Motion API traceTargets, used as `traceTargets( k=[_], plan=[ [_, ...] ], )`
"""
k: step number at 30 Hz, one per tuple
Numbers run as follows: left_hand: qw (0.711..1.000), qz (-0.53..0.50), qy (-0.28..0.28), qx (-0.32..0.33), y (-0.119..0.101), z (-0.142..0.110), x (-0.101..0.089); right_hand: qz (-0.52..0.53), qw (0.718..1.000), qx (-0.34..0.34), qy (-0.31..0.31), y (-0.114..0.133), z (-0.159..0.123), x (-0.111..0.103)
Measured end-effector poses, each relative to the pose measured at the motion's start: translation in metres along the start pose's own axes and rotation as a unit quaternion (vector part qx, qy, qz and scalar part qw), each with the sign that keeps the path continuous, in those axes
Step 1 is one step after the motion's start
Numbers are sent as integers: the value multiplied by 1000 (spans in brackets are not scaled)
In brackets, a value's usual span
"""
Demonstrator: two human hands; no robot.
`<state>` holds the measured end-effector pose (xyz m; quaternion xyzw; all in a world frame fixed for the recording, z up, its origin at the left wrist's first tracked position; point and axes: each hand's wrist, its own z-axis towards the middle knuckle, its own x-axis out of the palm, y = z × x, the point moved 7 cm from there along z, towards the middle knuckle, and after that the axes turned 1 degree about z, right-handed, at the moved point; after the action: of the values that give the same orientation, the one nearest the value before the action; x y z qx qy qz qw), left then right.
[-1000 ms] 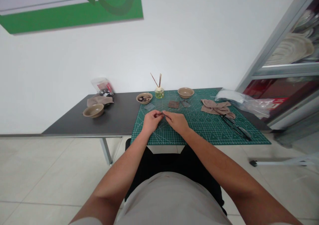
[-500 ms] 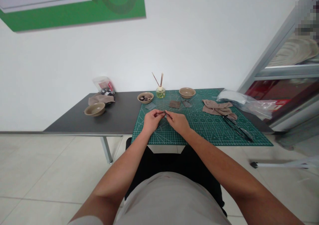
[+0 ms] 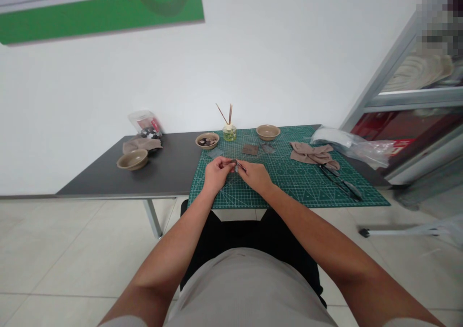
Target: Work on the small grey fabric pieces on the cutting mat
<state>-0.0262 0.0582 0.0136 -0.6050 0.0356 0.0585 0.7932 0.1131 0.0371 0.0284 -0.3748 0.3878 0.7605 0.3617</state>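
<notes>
Close to the surface's front edge, left hand [image 3: 216,173] and right hand [image 3: 256,175] hide most of a small dark piece [image 3: 234,162], too tiny to name! Back edge now: bowl bits [image 3: 207,142] too small to tell; the poster [image 3: 119,30] runs out of view!

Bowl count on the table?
3. Left bowl on the dark tabletop; middle bowl, holding small pieces, left of the reed diffuser; right bowl right of it. No others visible.
</notes>
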Motion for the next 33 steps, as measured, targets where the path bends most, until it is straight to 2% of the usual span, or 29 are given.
traceTargets(
  k=[6,9,14,20,29,33],
  plan=[
    [998,54,1,13,-5,-1,-1,22,1000,3,-11,-1,0,-2],
    [999,39,-5,21,-4,0,-2,29,1000,4,-6,-1,0,-1],
    [999,-10,-1,44,1,4,-1,70,994,38,-70,-12,0,-10],
    [1000,-18,24,6,7,6,1,127,984,41,-118,-20,1,-13],
    [999,-5,31,-35,7,2,7,126,986,5,-105,-13,0,-12],
    [998,46,32,-13,3,1,6,103,991,-59,-63,-2,-1,-6]
  ],
)
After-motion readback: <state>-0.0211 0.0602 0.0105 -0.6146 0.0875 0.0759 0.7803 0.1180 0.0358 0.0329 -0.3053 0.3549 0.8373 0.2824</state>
